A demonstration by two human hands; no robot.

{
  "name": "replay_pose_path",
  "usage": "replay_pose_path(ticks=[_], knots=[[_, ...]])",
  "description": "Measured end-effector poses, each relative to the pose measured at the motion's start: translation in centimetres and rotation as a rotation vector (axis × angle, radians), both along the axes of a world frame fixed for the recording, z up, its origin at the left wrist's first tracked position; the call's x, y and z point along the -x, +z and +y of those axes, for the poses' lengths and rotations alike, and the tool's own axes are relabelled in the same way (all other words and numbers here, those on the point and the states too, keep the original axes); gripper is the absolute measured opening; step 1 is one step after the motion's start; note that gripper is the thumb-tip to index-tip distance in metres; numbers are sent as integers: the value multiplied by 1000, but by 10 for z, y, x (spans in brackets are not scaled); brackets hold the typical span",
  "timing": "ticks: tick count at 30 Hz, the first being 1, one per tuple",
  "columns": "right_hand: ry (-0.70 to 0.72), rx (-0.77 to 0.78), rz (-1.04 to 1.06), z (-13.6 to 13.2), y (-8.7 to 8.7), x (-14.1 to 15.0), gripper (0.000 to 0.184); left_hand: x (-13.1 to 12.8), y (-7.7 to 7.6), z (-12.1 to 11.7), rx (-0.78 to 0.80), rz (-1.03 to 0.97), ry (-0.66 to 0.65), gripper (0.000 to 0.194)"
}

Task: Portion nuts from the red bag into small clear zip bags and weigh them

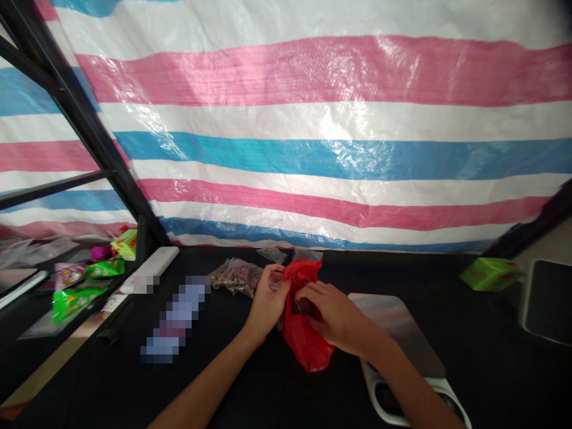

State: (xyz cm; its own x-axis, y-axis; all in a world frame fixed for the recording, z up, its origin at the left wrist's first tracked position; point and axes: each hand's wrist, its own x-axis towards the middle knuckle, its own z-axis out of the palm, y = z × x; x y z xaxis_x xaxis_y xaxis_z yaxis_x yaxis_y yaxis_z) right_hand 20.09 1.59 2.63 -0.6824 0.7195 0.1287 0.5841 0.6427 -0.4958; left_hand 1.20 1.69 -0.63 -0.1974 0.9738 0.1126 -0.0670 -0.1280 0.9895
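Observation:
A red plastic bag (308,344) lies on the black table between my two hands, its mouth spread apart. At its left edge, my left hand (268,301) pinches the rim, thumb against fingers. My right hand (331,316) reaches into the bag's opening with its fingers curled; what they touch inside is hidden. Something dark shows in the opening. Just left of my left hand sits a clear plastic bag (235,277) filled with small brownish pieces. To the right, partly under my right forearm, is a kitchen scale (395,328) with a flat metal plate.
Green snack packets (75,302) and a yellow-green box (126,243) lie at the far left. A blurred-out oblong item (176,319) is left of my hands. At right stand a green box (490,274) and a grey-rimmed dark object (547,301). Striped sheeting (313,155) hangs behind.

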Motion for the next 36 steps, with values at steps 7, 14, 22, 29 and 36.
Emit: replay_pose_path(ticks=[7,14,22,29,36], knots=[[-75,31,-3,1,0,0,31,-3,-9,-1,-41,26,-25,21],[-125,2,65,3,5,0,28,4,-10,-2,-145,221,-28,35],[-123,-80,320,1,16,2,33,10,-3,-6,-154,444,-68,47],[-82,-194,274,-7,11,10,52,8,-5,-10,-219,498,-195,69],[-44,-240,241,-7,12,9,47,6,-1,-14,-241,489,-226,67]])
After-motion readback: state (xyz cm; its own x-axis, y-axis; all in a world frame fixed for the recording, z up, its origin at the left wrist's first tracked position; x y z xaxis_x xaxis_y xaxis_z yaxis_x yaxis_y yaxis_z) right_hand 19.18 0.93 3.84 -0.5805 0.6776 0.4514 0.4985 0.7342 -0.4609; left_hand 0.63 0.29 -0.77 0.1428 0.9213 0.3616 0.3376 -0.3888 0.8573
